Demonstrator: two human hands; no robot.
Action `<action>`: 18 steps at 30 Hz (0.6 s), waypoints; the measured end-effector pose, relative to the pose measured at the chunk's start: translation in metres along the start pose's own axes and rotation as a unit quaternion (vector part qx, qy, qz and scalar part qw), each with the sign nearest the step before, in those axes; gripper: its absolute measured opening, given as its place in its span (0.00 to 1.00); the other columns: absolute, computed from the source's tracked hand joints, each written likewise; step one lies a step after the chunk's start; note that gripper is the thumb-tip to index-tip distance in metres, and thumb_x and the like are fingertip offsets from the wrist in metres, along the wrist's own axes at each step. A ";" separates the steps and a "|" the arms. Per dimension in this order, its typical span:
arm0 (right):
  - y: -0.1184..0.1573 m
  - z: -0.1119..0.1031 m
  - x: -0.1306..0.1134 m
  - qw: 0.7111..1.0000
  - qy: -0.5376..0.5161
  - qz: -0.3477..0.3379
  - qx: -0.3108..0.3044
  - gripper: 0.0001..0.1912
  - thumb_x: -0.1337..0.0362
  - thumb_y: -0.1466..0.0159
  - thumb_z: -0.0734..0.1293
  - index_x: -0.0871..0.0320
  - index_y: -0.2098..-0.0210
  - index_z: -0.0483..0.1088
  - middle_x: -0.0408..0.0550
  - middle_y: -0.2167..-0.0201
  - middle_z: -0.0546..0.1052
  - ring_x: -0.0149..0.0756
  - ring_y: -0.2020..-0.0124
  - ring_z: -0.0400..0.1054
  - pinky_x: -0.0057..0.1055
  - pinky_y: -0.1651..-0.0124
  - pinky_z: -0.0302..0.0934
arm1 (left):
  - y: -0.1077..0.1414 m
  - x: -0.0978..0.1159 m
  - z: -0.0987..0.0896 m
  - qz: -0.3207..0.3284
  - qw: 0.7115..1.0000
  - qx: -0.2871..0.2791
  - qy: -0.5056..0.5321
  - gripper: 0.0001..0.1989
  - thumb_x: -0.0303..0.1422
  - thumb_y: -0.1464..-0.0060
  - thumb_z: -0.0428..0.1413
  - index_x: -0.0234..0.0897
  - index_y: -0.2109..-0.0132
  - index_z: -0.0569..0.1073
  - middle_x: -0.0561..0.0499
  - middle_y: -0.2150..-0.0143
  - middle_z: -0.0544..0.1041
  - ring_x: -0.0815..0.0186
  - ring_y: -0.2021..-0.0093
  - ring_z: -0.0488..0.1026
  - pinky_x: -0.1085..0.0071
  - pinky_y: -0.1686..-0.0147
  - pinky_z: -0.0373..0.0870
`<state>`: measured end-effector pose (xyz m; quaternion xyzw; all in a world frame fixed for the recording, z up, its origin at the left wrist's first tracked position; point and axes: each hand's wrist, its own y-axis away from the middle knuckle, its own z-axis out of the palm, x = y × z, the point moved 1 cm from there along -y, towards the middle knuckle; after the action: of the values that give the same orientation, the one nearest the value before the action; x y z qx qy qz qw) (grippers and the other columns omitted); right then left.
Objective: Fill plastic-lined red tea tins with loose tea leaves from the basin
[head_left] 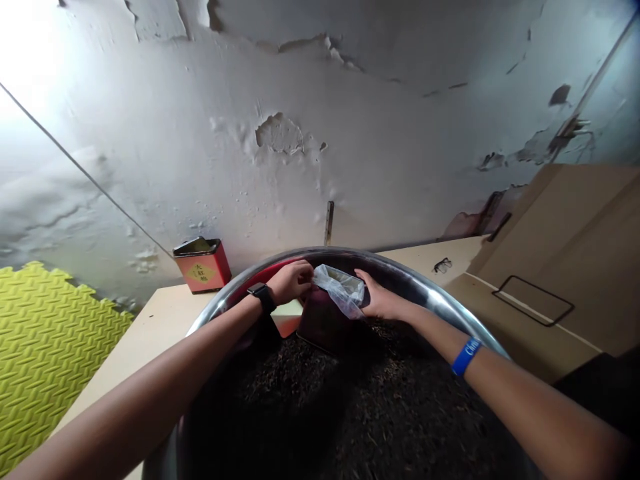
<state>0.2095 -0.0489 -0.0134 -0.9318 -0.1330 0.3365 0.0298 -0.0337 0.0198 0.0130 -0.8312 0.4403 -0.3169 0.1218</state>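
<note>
A large metal basin (pixel 220 303) holds a deep bed of dark, dry loose tea leaves (pixel 390 400). Standing on the leaves near the far wall is a dark red tin (pixel 325 320), and a clear plastic bag (pixel 340 285) lines its mouth and folds over the rim. My right hand (pixel 379 299) is wrapped round the tin's right side near the top. My left hand (pixel 294 280), with a black watch at the wrist, pinches the bag's edge at the left. Beside the tin shows a reddish piece with a pale panel (pixel 287 319), partly hidden by my left hand.
A red tea tin (pixel 203 267) with a yellow diamond label stands on the tabletop (pixel 167 320), left of the basin. To the right is a cardboard box (pixel 565 267). Behind rises a peeling wall (pixel 380 147). Yellow foam mat (pixel 55 347) lies at the left.
</note>
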 end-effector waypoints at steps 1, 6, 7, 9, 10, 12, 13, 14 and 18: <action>0.000 -0.002 -0.001 0.998 0.039 -0.033 0.021 0.57 0.53 0.58 0.72 0.60 0.37 0.38 0.59 0.38 0.49 0.46 0.39 0.46 0.41 0.39 0.42 | 0.000 0.003 -0.001 0.009 1.000 -0.007 -0.014 0.04 0.29 0.54 0.54 0.35 0.68 0.69 0.51 0.65 0.70 0.69 0.67 0.66 0.73 0.65 0.64; -0.001 -0.001 -0.002 0.985 0.150 -0.084 0.009 0.40 0.56 0.51 0.67 0.55 0.41 0.53 0.51 0.38 0.51 0.45 0.40 0.48 0.41 0.41 0.46 | 0.006 0.018 -0.007 0.049 0.984 -0.088 -0.144 0.04 0.32 0.52 0.53 0.36 0.71 0.71 0.50 0.68 0.71 0.67 0.68 0.67 0.73 0.68 0.61; -0.001 0.000 -0.001 0.984 0.161 -0.070 0.000 0.39 0.56 0.50 0.67 0.55 0.41 0.54 0.50 0.38 0.51 0.46 0.39 0.47 0.42 0.41 0.47 | 0.009 0.019 -0.007 0.040 0.978 -0.113 -0.171 0.05 0.33 0.52 0.53 0.37 0.71 0.72 0.50 0.68 0.72 0.66 0.68 0.68 0.72 0.69 0.60; -0.001 0.001 0.000 0.982 0.183 -0.051 -0.010 0.40 0.55 0.50 0.67 0.54 0.40 0.53 0.49 0.37 0.49 0.47 0.38 0.43 0.44 0.42 0.48 | 0.013 0.017 -0.003 -0.004 0.965 -0.172 -0.199 0.06 0.34 0.54 0.54 0.38 0.70 0.75 0.49 0.69 0.74 0.64 0.68 0.69 0.71 0.69 0.60; 0.000 0.001 -0.001 0.980 0.196 -0.046 -0.012 0.41 0.54 0.51 0.68 0.55 0.40 0.53 0.49 0.36 0.48 0.47 0.37 0.40 0.45 0.42 0.48 | 0.016 0.015 -0.001 -0.028 0.959 -0.204 -0.195 0.07 0.35 0.54 0.55 0.40 0.68 0.76 0.48 0.69 0.75 0.63 0.68 0.70 0.71 0.69 0.60; 0.002 -0.003 -0.007 0.974 0.218 -0.054 -0.022 0.42 0.53 0.53 0.69 0.57 0.41 0.55 0.50 0.36 0.47 0.49 0.36 0.35 0.46 0.40 0.44 | 0.018 0.008 0.001 -0.072 0.952 -0.256 -0.154 0.10 0.37 0.55 0.55 0.43 0.64 0.77 0.49 0.68 0.77 0.63 0.68 0.71 0.71 0.68 0.61; 0.004 -0.007 -0.012 0.972 0.221 -0.068 -0.030 0.42 0.52 0.54 0.70 0.57 0.42 0.58 0.50 0.37 0.49 0.50 0.36 0.35 0.47 0.40 0.40 | 0.018 0.004 0.001 -0.091 0.950 -0.269 -0.127 0.11 0.37 0.55 0.55 0.43 0.63 0.77 0.50 0.68 0.77 0.64 0.68 0.71 0.72 0.68 0.62; 0.007 -0.011 -0.018 0.973 0.212 -0.085 -0.041 0.40 0.50 0.54 0.70 0.57 0.44 0.60 0.51 0.38 0.52 0.50 0.37 0.36 0.48 0.39 0.37 | 0.017 0.001 0.000 -0.110 0.950 -0.272 -0.107 0.10 0.37 0.54 0.54 0.43 0.63 0.77 0.51 0.69 0.77 0.65 0.69 0.71 0.72 0.68 0.62; 0.005 -0.025 -0.049 0.984 0.103 -0.136 -0.051 0.20 0.53 0.39 0.59 0.57 0.53 0.68 0.50 0.51 0.70 0.42 0.47 0.60 0.40 0.43 0.49 | 0.007 -0.008 -0.005 -0.162 0.980 -0.089 -0.077 0.17 0.37 0.45 0.44 0.34 0.62 0.75 0.46 0.66 0.76 0.65 0.68 0.70 0.71 0.65 0.64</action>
<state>0.1905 -0.0663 0.0349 -0.9349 -0.2721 0.2242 0.0415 -0.0444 0.0225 0.0107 -0.9212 0.3151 -0.2268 0.0281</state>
